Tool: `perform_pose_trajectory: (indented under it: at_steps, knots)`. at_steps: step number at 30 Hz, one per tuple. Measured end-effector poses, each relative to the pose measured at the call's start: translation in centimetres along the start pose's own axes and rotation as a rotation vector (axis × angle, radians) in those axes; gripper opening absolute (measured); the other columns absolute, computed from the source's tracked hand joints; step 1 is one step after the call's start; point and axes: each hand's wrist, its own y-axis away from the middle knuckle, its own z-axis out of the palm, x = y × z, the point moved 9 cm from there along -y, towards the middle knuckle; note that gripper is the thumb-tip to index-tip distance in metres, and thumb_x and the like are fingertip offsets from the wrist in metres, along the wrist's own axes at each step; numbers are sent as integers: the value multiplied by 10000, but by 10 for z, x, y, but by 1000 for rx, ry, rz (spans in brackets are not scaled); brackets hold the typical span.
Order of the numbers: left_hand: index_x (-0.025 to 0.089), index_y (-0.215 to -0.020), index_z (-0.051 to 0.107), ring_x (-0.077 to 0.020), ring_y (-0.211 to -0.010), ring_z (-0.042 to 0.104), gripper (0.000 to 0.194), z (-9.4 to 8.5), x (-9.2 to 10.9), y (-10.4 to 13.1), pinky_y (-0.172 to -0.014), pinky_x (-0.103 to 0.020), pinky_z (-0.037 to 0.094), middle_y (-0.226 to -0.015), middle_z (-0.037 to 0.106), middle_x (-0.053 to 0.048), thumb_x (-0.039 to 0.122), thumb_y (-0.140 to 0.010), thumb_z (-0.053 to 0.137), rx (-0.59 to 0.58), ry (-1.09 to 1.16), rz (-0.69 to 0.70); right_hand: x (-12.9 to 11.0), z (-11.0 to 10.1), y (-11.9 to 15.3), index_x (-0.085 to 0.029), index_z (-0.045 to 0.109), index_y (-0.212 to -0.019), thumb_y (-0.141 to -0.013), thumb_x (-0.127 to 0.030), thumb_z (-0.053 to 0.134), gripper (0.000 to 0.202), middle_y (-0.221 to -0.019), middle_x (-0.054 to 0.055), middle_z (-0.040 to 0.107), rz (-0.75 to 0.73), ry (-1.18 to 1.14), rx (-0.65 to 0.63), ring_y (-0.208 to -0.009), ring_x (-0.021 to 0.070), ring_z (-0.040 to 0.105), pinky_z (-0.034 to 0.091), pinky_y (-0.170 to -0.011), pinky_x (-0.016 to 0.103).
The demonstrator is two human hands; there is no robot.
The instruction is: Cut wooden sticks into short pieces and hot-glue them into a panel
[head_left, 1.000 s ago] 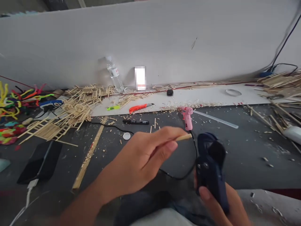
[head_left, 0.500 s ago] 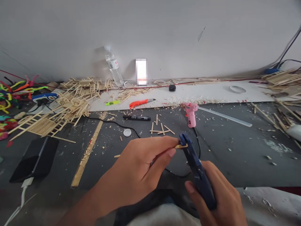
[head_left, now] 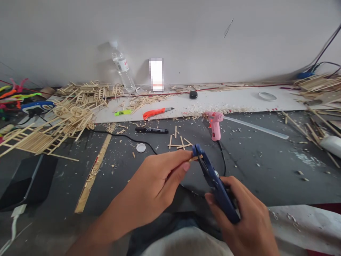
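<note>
The stick (head_left: 194,159) was near the middle of the view, its far end at the jaws of the blue tool (head_left: 221,193); whether the blade touched it was too small to tell. The left hand (head_left: 160,177) lay toward eight o'clock from the stick, pinching it between thumb and forefinger. Its back was turned up, the forefinger nearly straight and pointing between two and three o'clock, with the thumb below; the other fingers were hidden. The forearm came in from between seven and eight.

Toward four o'clock, the right hand (head_left: 247,213) gripped the tool, fingers wrapped along its right side, thumb laid along the left and aimed at eleven. The tool leaned that way too, its handle running down toward five.

Just beyond the fingertips, toward ten to eleven, short pieces (head_left: 182,142) lay on the table (head_left: 266,170). The pink gun (head_left: 216,128) was at one o'clock, the marker (head_left: 151,130) at ten and the orange knife (head_left: 157,113) farther off past ten. Toward half past nine rose the stick frames (head_left: 64,122), and at half past ten the bottle (head_left: 123,67) leaned against the wall (head_left: 202,39).
</note>
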Motion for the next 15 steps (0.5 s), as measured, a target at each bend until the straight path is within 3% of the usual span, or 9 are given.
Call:
perform_pose_trajectory:
  at_steps: [4,8,10,13,15]
  knots:
    - [187,-721,488,-74,-573,369,337,-4,-10,-7,-531,-204,312,-653,438,58,327,-1028,493,24,212,-87,25,18,-13,-243,586,-1025,-884,-266,605,144,-851,-15,640,118,-164,-154,-716,151,603,471,-630,267]
    - [203,-945,585,-77,-474,395,174,-3,-15,-16,-444,-184,336,-582,433,72,339,-1015,502,5,658,-155,33,33,-40,-236,607,-1023,-880,-284,632,153,-904,-6,652,258,-368,-208,-779,156,602,469,-663,264]
    - [199,-1011,582,-83,-434,462,114,-12,-16,-24,-443,-186,386,-555,486,74,284,-1004,506,101,823,-158,28,36,-57,-231,618,-1034,-860,-296,681,196,-900,-4,648,270,-539,-163,-771,155,592,466,-656,263]
    - [179,-964,579,-110,-512,617,75,-28,-29,-37,-530,-203,499,-603,615,36,226,-982,523,369,987,-194,13,42,-79,-230,617,-991,-793,-332,776,274,-836,-14,631,190,-834,-109,-690,144,572,473,-615,273]
    - [160,-903,587,-116,-617,684,104,-24,-47,-47,-609,-207,549,-730,709,-13,208,-975,529,492,1062,-297,3,44,-89,-234,603,-929,-748,-347,817,302,-775,-27,609,119,-942,-78,-653,146,577,493,-608,288]
